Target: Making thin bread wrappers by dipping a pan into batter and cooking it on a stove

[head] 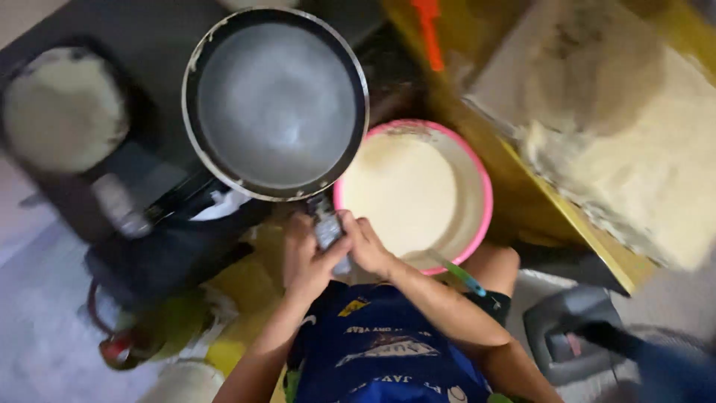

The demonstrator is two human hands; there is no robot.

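Grey small object (329,233) sits clamped between left hand (304,257) and right hand (367,246), each grip closed.

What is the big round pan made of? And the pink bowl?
The frying pan looks like metal: a dark, dull cooking face with a worn, silvery rim. The pink bowl looks like smooth plastic, judging by its bright even colour, though blur leaves that unsure.

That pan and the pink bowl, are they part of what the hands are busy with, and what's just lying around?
In use:
- left hand and right hand, both on the pan handle
- dark frying pan, empty
- pink bowl of pale batter

Lying about:
- orange tool
- second pan with a pale round
- floury cloth
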